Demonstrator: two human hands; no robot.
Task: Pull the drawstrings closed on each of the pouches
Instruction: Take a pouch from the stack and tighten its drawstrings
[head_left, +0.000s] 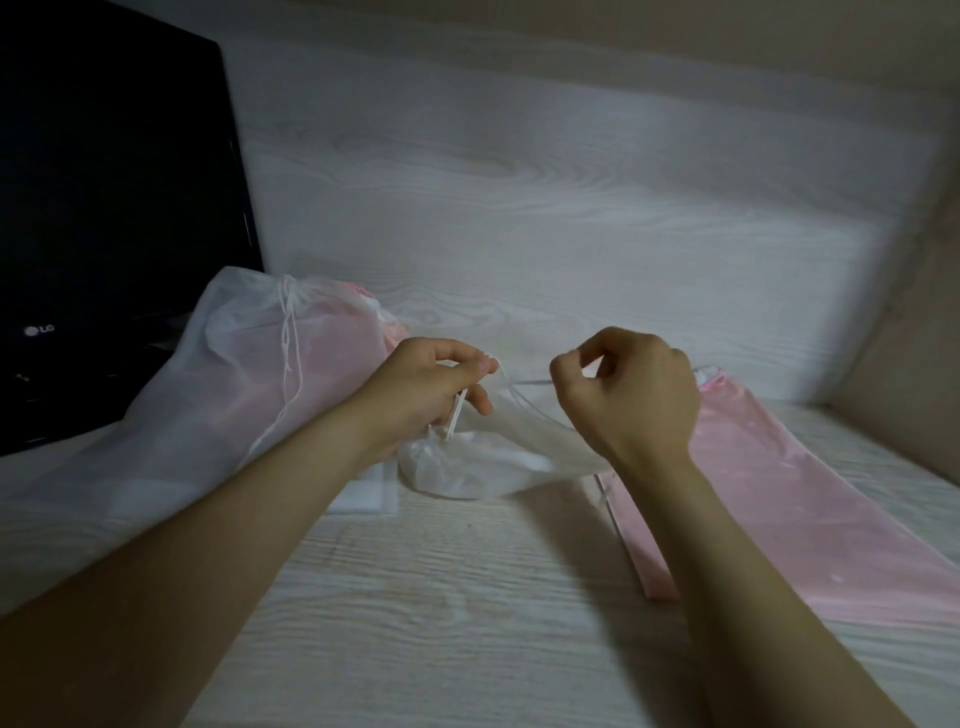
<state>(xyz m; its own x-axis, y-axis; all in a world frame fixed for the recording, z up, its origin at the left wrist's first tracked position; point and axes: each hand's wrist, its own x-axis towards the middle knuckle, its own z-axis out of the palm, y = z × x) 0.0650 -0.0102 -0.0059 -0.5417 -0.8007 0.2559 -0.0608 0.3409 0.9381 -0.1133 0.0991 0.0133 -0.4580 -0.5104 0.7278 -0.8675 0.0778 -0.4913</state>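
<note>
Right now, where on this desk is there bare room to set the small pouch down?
Bare wood desk lies near the viewer, between the two forearms. More lies behind the left hand and right hand, toward the wall. Crowded: the large white drawstring bag at left, the small white pouch in the middle, the pink pouch at right.
</note>
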